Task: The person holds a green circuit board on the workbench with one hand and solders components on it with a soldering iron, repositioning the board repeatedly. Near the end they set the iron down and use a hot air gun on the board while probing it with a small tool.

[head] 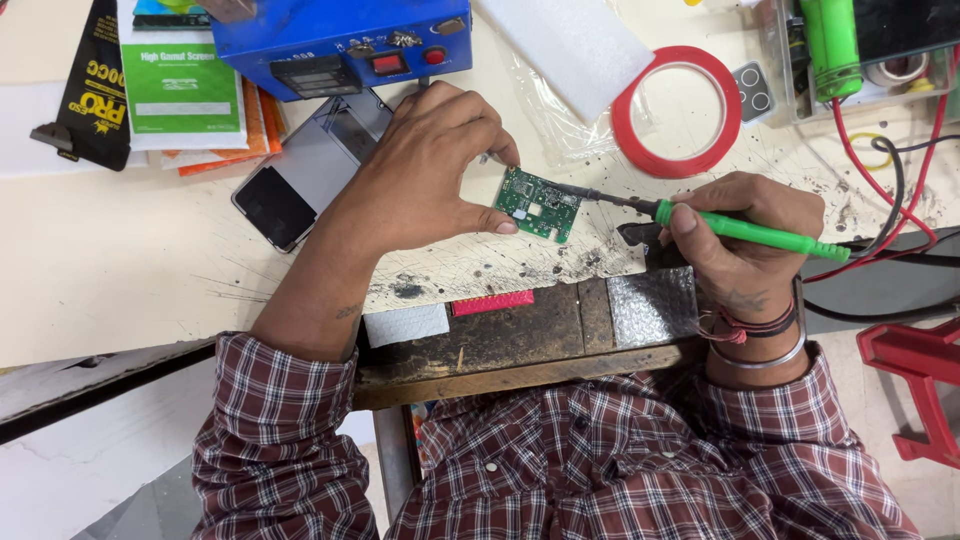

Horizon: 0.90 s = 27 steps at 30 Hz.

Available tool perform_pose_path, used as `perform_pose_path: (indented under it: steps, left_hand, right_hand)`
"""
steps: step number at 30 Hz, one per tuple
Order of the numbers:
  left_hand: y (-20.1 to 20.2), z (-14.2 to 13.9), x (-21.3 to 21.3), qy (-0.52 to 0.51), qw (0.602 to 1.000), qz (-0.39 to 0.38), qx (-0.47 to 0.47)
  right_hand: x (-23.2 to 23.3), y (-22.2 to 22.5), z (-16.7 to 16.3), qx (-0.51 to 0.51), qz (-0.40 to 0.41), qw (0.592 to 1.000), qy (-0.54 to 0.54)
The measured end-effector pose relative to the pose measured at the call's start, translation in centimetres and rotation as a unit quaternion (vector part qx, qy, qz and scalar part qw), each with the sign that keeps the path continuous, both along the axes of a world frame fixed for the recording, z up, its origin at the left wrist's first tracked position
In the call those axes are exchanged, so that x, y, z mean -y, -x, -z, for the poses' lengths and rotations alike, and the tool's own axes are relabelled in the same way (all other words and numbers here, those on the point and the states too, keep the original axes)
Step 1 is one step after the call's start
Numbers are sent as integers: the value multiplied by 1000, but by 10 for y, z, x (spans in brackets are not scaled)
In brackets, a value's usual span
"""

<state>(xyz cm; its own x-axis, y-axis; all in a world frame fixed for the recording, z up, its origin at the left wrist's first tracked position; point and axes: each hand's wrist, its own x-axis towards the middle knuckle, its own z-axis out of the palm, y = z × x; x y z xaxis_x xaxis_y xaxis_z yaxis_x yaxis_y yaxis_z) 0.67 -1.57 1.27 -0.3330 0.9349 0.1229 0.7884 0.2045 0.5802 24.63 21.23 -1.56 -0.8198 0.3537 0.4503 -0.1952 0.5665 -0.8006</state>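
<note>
A small green circuit board [537, 203] lies on the pale, scorched worktop [140, 260]. My left hand [420, 170] pinches its left edge between thumb and forefinger. My right hand [745, 235] grips a green-handled soldering iron [745, 231] like a pen. The iron's dark metal tip rests on the board's upper right corner. A red cable runs from the iron's rear toward the right. Both sleeves are red plaid, and my right wrist wears bracelets.
A blue bench power supply [340, 40] stands at the back. A phone lies face down [300, 180] left of my hand. A red tape roll [680, 110], a plastic bag, packets at back left, a clear tray with a green tool [830, 40], and red and black cables [900, 200] surround the spot.
</note>
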Motion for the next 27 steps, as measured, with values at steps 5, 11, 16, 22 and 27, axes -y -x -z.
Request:
perform_pose_path:
  steps: [5, 11, 16, 22, 27]
  left_hand:
    - [0, -1, 0, -2, 1000, 2, 3]
    - [0, -2, -1, 10, 1000, -3, 7]
    - [1, -2, 0, 10, 1000, 2, 13]
    - [0, 0, -2, 16, 1000, -6, 10]
    - [1, 0, -1, 17, 1000, -2, 4]
  right_hand:
    - [1, 1, 0, -6, 11, 1000, 2]
    - [2, 2, 0, -14, 5, 1000, 16]
    - [3, 3, -1, -6, 3, 1000, 29]
    - [3, 5, 0, -26, -6, 998, 49]
    - [3, 5, 0, -17, 9, 1000, 19]
